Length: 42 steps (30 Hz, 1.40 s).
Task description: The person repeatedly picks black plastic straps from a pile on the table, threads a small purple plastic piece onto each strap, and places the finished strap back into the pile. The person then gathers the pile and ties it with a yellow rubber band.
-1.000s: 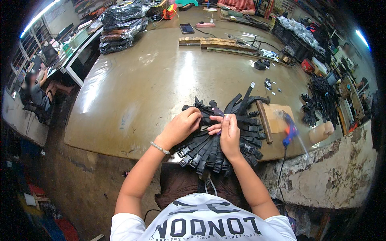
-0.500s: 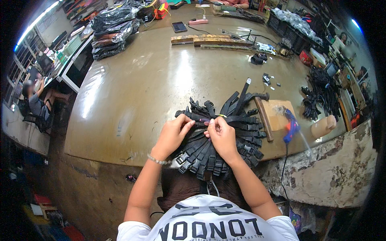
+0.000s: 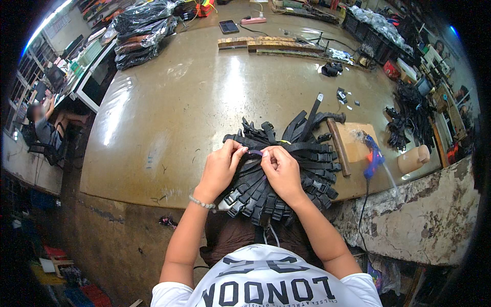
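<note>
A thick bundle of black webbing straps (image 3: 266, 197) with plastic buckles is fanned out on the table edge in front of me. Over it, a short, narrow purple strip (image 3: 255, 152) stretches between my fingertips. The fingers of my left hand (image 3: 219, 166) pinch its left end beside a black strap. My right hand (image 3: 282, 171) is closed at its right end, thumb against curled fingers. What lies beneath my fingertips is too small to make out. A yellow tie (image 3: 284, 141) crosses the straps just beyond my right hand.
Right of the bundle lie a hammer (image 3: 339, 153), a cardboard piece (image 3: 355, 148), a blue glue gun (image 3: 375, 157) with a cord, and a tan roll (image 3: 412, 160). Wooden bars (image 3: 271, 46), a phone (image 3: 228, 26) and plastic-wrapped stacks (image 3: 144, 33) are farther back. A person (image 3: 45, 125) sits far left.
My right hand has drawn slightly back from the strip's middle, so more of the purple shows between my hands. The left hand keeps its pinch. The whole view has shifted slightly.
</note>
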Motion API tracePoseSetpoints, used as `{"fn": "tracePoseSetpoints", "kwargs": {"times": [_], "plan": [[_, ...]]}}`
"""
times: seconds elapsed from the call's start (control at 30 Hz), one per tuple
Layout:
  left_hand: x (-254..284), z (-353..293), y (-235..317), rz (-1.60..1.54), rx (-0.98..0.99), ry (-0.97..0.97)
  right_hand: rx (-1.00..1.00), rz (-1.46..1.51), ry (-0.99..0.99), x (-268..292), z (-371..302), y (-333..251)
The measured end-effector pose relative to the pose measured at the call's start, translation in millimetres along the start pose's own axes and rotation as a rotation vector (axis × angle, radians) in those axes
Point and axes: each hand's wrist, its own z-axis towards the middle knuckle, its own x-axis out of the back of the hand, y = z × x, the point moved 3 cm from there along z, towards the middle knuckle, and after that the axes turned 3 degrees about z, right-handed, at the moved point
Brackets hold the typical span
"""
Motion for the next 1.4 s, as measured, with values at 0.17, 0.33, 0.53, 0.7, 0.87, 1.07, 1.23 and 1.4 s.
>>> {"fn": "tracePoseSetpoints", "kwargs": {"times": [0.17,0.33,0.53,0.7,0.87,1.07,1.23,1.4], "plan": [[-3,-2,-2,0.027,-0.034,0.030,0.043,-0.042,-0.001,-2,-2,3],[2,-3,-6,-0.045,0.071,0.110,-0.105,0.083,0.053,-4,-1,17],[16,-11,7,-0.070,0.065,0.154,-0.017,0.087,0.084,-7,0,25],[10,-7,26,0.184,-0.180,0.166,-0.047,0.072,0.101,-7,1,27],[1,-1,19,0.139,-0.127,0.078,0.049,-0.059,0.052,-3,-3,17],[-2,-5,15,0.149,-0.143,0.126,0.038,-0.045,0.052,-4,-2,4],[-4,-5,17,0.136,-0.155,0.147,0.071,-0.084,0.048,-8,-4,15],[2,-8,17,0.101,0.002,0.226,0.021,-0.128,0.043,-5,-4,3]]}}
